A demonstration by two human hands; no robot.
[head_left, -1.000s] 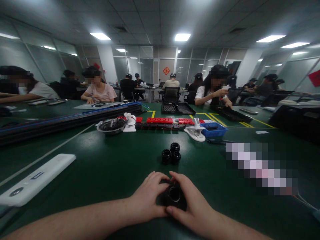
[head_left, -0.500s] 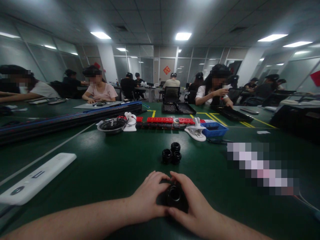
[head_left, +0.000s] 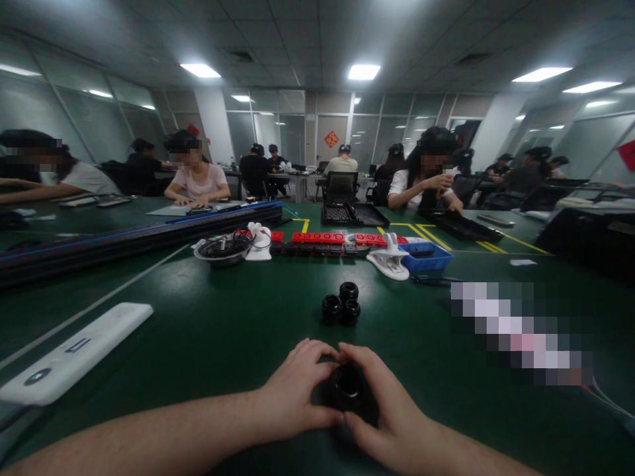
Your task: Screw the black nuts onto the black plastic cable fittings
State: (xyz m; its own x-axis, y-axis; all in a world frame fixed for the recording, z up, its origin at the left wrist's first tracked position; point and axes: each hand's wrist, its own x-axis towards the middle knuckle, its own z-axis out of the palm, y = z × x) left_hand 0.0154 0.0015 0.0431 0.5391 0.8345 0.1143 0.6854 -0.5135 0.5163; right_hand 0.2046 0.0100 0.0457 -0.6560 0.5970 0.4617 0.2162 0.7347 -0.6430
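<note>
A glossy black ring-shaped part (head_left: 346,385) with a round opening on top stands on the green table between my two hands. My left hand (head_left: 296,390) curves round its left side, thumb in front and fingers behind. From the right, my right hand (head_left: 384,396) wraps it in the same way. The fingertips of both hands meet at the far side and the thumbs meet at the near side. Dark shadow hides the part's lower edge and whether more pieces lie beside it. Just beyond stand three similar black rings (head_left: 341,305), grouped together.
Farther back are a metal bowl (head_left: 221,250), a white clip stand (head_left: 258,243), red strips (head_left: 317,238), a white clamp (head_left: 389,259) and a blue bin (head_left: 427,258). A white power strip (head_left: 79,350) lies left. Co-workers sit across the table.
My hands have shifted very slightly and still surround the black ring. The co-worker across on the left has moved their hands a little to the right.
</note>
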